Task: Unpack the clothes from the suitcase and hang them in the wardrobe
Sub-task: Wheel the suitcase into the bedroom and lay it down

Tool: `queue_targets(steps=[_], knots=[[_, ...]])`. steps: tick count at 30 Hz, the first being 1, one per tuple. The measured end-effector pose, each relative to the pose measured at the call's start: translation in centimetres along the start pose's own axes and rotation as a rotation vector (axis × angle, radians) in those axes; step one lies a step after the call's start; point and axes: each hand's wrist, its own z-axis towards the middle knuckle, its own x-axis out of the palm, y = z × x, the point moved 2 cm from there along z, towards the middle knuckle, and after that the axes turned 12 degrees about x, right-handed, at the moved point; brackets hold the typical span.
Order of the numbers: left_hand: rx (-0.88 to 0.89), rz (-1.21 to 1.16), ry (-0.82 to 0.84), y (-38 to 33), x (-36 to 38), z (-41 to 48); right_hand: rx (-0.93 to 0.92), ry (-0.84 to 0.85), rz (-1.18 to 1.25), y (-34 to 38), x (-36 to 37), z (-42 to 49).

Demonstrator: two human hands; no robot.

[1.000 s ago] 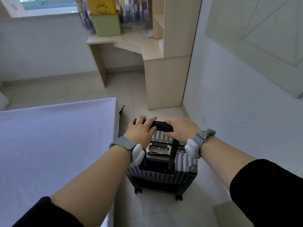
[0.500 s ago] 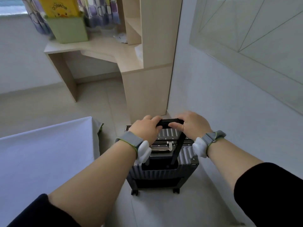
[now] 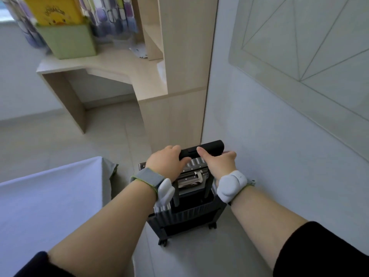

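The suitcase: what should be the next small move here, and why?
Probably push the extended handle down into the suitcase. The left hand and right hand both grip it, the case stands upright on its wheels on the floor, and its metal latch looks closed; it likely must lie flat before opening.

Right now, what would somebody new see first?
The left hand and right hand gripping the black handle of a dark suitcase standing on the floor beside the wall. Far up left, a yellow duck box sits atop a green box on the wooden desk.
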Motion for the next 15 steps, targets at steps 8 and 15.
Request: queue_targets(steps=[8, 15], knots=[[-0.057, -0.053, 0.01, 2.2, -1.1, 3.7, 0.188, 0.471, 0.352, 4.4, 4.0, 2.3], [-0.027, -0.031, 0.154, 4.1, -2.6, 8.3, 0.179, 0.555, 0.437, 7.7, 5.4, 5.1]])
